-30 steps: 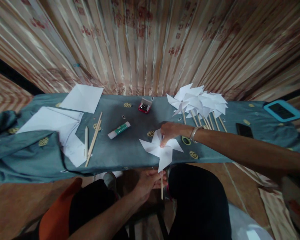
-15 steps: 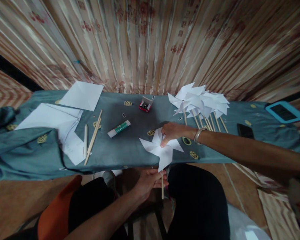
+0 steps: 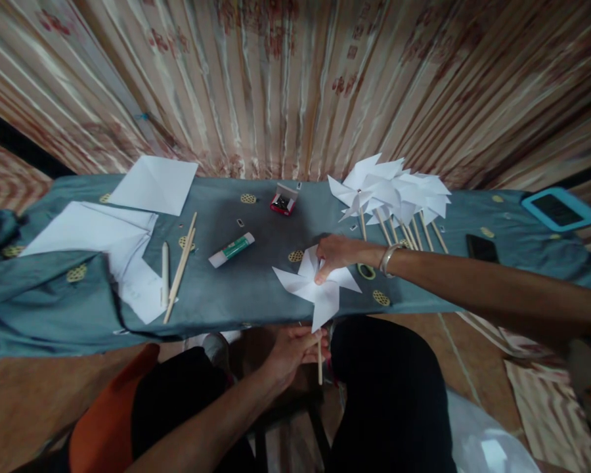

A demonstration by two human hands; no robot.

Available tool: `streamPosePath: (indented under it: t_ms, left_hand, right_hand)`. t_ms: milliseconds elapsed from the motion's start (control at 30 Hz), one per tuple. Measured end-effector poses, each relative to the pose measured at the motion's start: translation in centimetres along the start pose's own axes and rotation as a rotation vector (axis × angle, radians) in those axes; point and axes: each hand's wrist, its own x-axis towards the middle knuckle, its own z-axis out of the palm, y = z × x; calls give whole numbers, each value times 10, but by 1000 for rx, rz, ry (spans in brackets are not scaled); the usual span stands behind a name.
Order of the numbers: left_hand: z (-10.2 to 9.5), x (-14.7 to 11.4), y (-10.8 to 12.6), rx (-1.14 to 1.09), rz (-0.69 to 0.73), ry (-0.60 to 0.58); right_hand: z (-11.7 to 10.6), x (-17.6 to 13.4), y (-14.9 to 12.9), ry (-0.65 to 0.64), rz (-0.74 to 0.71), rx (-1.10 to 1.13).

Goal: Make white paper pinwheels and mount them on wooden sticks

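Observation:
A white paper pinwheel (image 3: 326, 299) lies at the table's front edge, one blade pointing toward me. My right hand (image 3: 335, 255), with a bangle at the wrist, presses thumb and fingers on its centre. Below the edge, my left hand (image 3: 298, 351) is closed around the pinwheel's wooden stick (image 3: 320, 368), whose lower end sticks out downward. The upper stick is hidden behind the paper. Beyond the right hand, several finished pinwheels (image 3: 391, 190) lie overlapped with their sticks toward me. Scissors with a green handle (image 3: 366, 270) are partly covered near the right wrist.
A small red box of pins (image 3: 282, 200) stands open at the back. A glue stick (image 3: 231, 250) lies left of centre, then loose sticks (image 3: 181, 269), a white pencil (image 3: 165, 272) and paper sheets (image 3: 155, 184). To the right are a dark phone (image 3: 482, 248) and a blue-framed tablet (image 3: 559, 209).
The view has shifted slightly, so the table sits a little higher in the picture. Both hands keep the same hold on the pinwheel and its stick.

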Motion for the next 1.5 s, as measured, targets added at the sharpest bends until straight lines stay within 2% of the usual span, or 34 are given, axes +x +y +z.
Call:
streamPosePath:
  t_ms: [100,267,367,433,533,667,867,933,1000,1100,1200,1367,1500]
  left_hand:
    - [0,-1,2,-9,15,14]
    - [-2,-4,3,-5,9,51]
    - [-4,-6,5,-3,8,59]
    - [-6,-8,7,-2,10,48]
    - [-7,-12,11,-1,22,27]
    - [-6,-13,18,18,68,27]
    - [-1,-9,41,96,226,31]
    - [0,-7,51,121,280,44]
    - [0,-5,60,147,341,55]
    - [-4,0,70,198,428,94]
    - [-12,7,77,275,512,143]
    - [-25,14,86,507,696,228]
    - [-23,11,92,666,835,266]
  right_hand:
    - [0,-1,-2,29,15,-6]
    - [-7,-3,-4,-38,-22,-17]
    - [-11,-9,-1,-17,-29,10]
    - [-12,-16,2,6,-44,116]
    - [-7,-30,8,82,-43,412]
    - [7,-46,12,321,-58,792]
    - [21,-50,4,1029,-42,1274]
    - [25,-46,0,1182,-46,1399]
    - [30,-40,-2,1279,-53,1530]
    - [42,-31,-3,1295,-54,1681]
    - [49,-27,-4,1247,-74,1709]
    - [47,-32,-13,1122,-123,1733]
    - [46,-37,-23,993,-190,1791]
